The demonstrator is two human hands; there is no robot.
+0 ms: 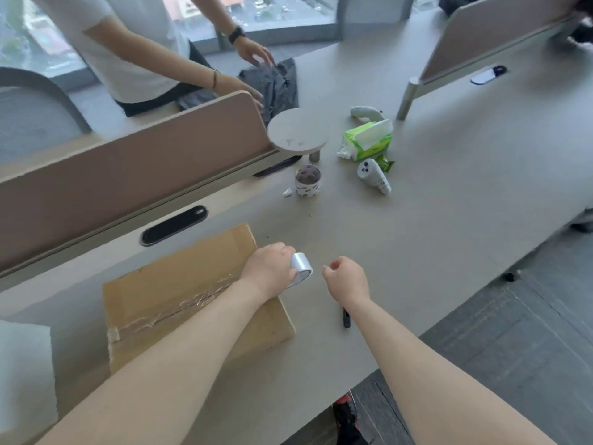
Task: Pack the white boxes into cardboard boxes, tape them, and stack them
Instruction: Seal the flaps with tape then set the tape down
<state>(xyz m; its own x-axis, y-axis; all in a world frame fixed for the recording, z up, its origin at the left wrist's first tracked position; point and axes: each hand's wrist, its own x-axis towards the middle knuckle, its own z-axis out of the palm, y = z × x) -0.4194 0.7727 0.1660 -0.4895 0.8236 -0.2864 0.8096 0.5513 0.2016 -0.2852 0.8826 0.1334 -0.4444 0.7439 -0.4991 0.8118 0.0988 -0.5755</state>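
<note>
Taping stage, nearly done on this carton. Box (195, 293) lies flat on desk (449, 220), flaps shut, clear tape strip (179, 303) laid along the top seam from the near-left edge toward the far-right edge. Left hand (269, 268) sits at the box's right end, fingers wrapped round the tape roll (300, 269), which hangs just past the box edge; tape looks uncut from the roll, but can't tell for sure. Right hand (346, 279) hovers just beside the roll, loosely curled, holding nothing visible. Black cutter or pen (346, 317) lies on the desk under the right wrist, likely needed to sever the tape. White foam or box (25, 374) at lower left, partly out of frame. No stack visible. Left to do, by my read: cut tape, press the end down, stack, pack more.
</note>
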